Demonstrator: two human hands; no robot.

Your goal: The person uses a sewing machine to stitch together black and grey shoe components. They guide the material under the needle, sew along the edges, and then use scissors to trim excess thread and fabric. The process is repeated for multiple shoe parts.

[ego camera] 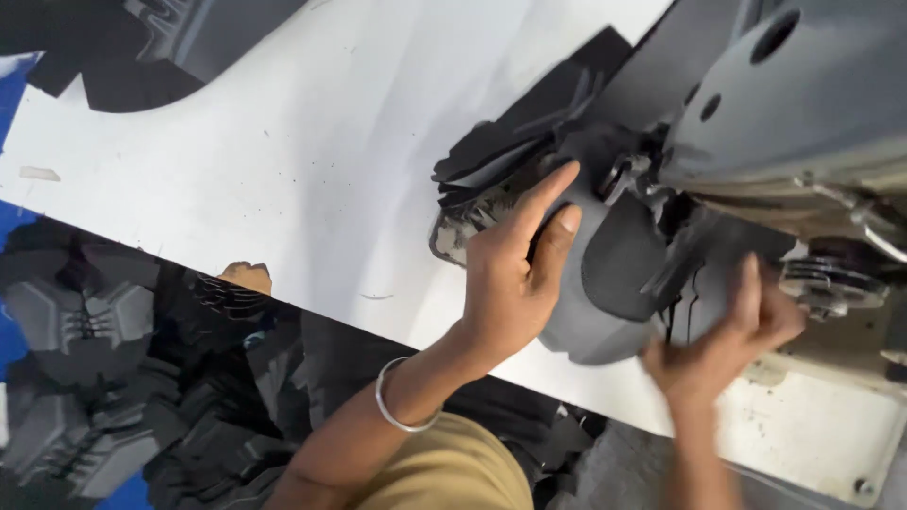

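Observation:
My left hand [515, 274] presses flat on a grey shoe-upper piece [605, 283], fingers stretched toward the needle area of a grey sewing machine [794, 104]. A silver bangle circles that wrist. Blurred by motion, my right hand [723, 345] touches the right side of the same piece, just under the machine head. A darker panel [624, 255] lies on the grey piece between my hands. The needle itself is hidden behind the fabric and the machine parts.
A stack of dark cut pieces [529, 132] lies behind my left hand on the white table [312, 161]. Several finished dark and grey shoe uppers [85, 321] are piled below the table's front edge at the left. The machine's white base [812, 425] is at the lower right.

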